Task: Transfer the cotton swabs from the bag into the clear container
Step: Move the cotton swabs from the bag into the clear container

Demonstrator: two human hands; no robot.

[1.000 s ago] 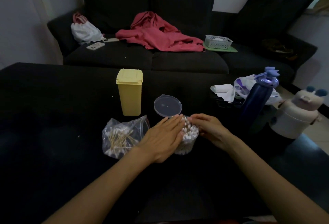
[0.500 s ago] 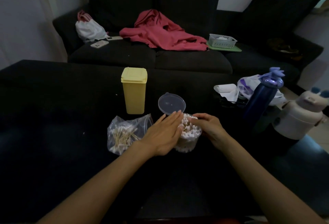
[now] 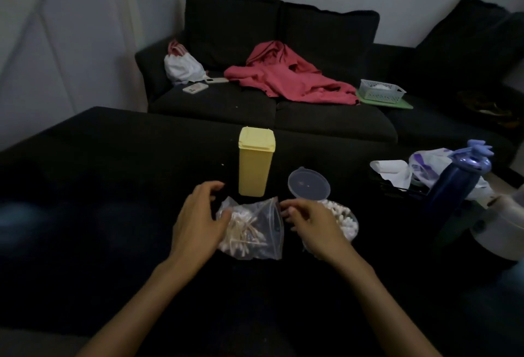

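Left hand (image 3: 198, 220): palm down, fingers curled and spread wide, thumb touching the bag (image 3: 252, 232) at its left edge; grip wide, nothing held. Right hand (image 3: 312, 226): fingers loosely bent at the bag's right edge, holding nothing. Clear container (image 3: 347, 224), filled with cotton swabs (image 3: 338, 212), just right of it. Counter (image 3: 99, 186) dark.

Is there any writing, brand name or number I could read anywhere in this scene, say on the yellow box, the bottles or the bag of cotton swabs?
None can be read.
yellow box: plain, no print seen.
bag of cotton swabs: clear plastic, no label visible.
clear lid: blank.
dark blue bottle: no lettering visible.
white plastic bag beside it: purple marks, too blurred to read.
phone on the sofa: too small to tell.
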